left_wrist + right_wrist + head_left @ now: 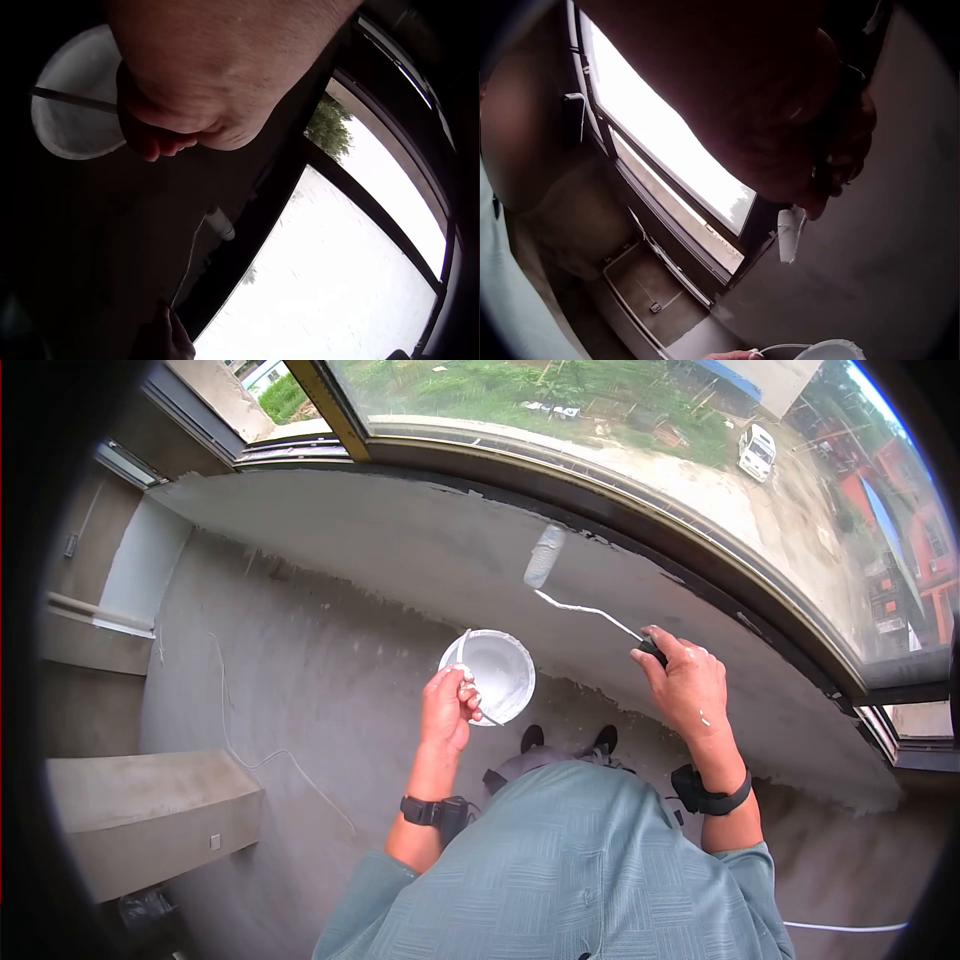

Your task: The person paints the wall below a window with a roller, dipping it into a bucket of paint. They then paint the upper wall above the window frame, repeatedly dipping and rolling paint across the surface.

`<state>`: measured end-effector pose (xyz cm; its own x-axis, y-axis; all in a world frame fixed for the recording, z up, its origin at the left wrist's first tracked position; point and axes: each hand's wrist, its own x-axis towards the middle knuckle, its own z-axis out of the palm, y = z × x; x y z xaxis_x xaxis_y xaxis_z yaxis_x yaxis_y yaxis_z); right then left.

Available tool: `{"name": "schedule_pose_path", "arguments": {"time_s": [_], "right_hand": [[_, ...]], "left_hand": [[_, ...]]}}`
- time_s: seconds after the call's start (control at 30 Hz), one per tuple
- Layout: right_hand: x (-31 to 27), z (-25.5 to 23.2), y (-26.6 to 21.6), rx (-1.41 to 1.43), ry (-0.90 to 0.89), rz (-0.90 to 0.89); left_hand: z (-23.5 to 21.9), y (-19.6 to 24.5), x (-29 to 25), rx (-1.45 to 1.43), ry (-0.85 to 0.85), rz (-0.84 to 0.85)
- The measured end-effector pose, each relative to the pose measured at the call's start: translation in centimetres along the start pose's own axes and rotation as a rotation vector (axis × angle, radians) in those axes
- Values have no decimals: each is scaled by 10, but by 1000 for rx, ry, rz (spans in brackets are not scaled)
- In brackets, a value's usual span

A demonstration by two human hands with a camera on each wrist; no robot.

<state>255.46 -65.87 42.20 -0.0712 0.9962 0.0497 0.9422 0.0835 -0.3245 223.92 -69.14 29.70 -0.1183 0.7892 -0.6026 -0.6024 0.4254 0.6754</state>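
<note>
The right hand [690,680] has its fingers curled around the black handle [652,651] of a roller [544,556]; a thin, bent wire leads to the white, paint-coated cylinder, which is at the grey wall [430,550], its long axis pointing up toward the window frame [620,525]. The left hand [448,707] grips the curved strap [461,648] of a round white bucket [514,670]

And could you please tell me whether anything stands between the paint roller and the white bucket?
Nothing visible stands between the paint roller and the white bucket; in the head view, only the bucket handle and the left hand gripping it overlap one side of the bucket.
</note>
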Motion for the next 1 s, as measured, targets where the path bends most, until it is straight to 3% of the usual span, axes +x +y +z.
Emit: {"name": "schedule_pose_path", "arguments": {"time_s": [0.47,1.0], "right_hand": [[0,43,32,-230,199,-31],[-50,20,55,-189,198,135]], "left_hand": [[-1,-5,-2,56,13,-12],[21,-10,0,105,-60,-59]]}}
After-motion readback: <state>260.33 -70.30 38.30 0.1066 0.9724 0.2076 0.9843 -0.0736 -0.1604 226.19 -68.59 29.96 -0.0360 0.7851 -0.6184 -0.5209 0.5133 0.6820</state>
